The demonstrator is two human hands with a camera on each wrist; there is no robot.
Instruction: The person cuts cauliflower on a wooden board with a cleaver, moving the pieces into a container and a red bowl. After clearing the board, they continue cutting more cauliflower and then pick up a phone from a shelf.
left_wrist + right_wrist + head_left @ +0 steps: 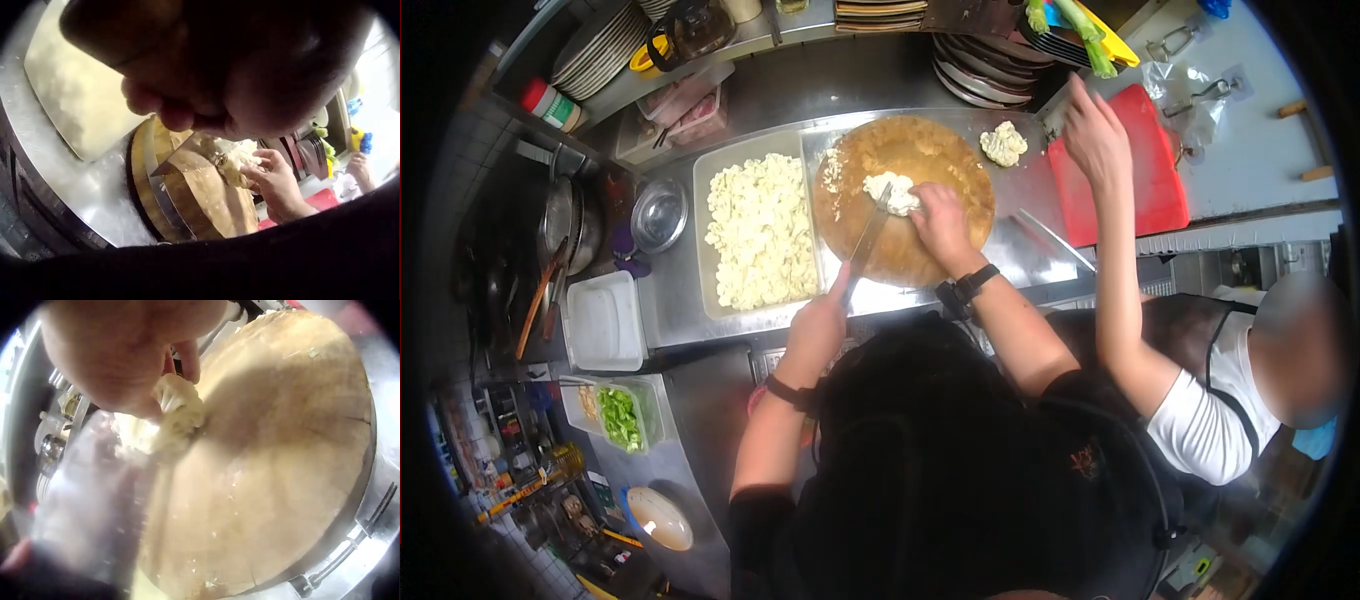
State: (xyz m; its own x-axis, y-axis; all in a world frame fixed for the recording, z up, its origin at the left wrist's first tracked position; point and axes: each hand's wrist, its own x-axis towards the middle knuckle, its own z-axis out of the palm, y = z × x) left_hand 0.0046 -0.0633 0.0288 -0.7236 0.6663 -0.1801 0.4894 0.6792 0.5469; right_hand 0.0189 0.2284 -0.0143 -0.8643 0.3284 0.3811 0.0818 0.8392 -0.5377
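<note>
A round wooden chopping block (pixel 910 255) bears a piece of cauliflower (pixel 887 192). My right hand (pixel 945 222) grips that cauliflower (pixel 179 412) between thumb and fingers. The left hand (pixel 818 325) is curled round the handle of a cleaver (pixel 868 240), whose blade meets the cauliflower's near-left side. In the left wrist view the blade (pixel 187 156) lies beside the cauliflower (pixel 236 164), and the right hand (pixel 281 190) holds its far side. Left of the block, a tray (pixel 698 215) is filled with cut florets (pixel 760 235).
Another cauliflower piece (pixel 1003 144) lies right of the block, near a red board (pixel 1135 160). A second knife (pixel 1055 240) rests at the counter's edge. Another person's arm (pixel 1115 230) reaches in from the right. A metal bowl (pixel 660 215) and white container (pixel 606 320) stand left.
</note>
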